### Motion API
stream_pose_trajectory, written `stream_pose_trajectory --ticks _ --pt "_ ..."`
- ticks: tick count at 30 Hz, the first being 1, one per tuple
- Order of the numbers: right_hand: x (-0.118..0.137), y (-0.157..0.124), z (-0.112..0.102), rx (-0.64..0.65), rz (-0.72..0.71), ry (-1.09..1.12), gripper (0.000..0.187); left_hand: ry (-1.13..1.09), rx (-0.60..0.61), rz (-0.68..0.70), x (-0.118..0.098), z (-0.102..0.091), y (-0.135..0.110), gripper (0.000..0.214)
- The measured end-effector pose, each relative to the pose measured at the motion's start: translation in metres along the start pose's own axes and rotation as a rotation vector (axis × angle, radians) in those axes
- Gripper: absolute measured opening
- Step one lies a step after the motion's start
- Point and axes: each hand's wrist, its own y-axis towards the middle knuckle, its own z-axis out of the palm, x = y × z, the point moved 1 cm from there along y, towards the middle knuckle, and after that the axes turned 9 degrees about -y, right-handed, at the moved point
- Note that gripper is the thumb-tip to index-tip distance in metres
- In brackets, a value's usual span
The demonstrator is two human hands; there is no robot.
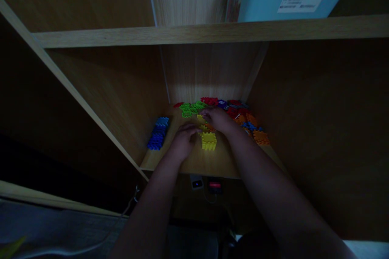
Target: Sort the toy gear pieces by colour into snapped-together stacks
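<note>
Hands both inside a dim wooden shelf [158, 161] compartment. Left hand [182, 141] lies palm down near the front edge, fingers curled together, tips just beside a yellow stack [209, 141] of toothed plastic pieces. Right hand [218, 119] sits further in, mid-shelf, fingers bent over loose yellow pieces [201, 119]; too dark to tell whether they clamp one. Blue stack [158, 134] along the left edge. Green pieces [191, 109] and red pieces [209, 100] at the back; orange pieces [258, 134] at the right edge.
</note>
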Motion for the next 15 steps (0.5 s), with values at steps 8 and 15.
stream_pose_trajectory --ticks 8,15 --pt "-0.008 -0.004 0.005 0.053 0.024 -0.061 0.012 0.166 -0.050 -0.048 -0.003 0.003 0.004 0.021" --pt "-0.013 -0.007 0.011 0.076 0.048 -0.036 0.009 0.201 -0.054 -0.111 -0.009 -0.002 0.002 0.024"
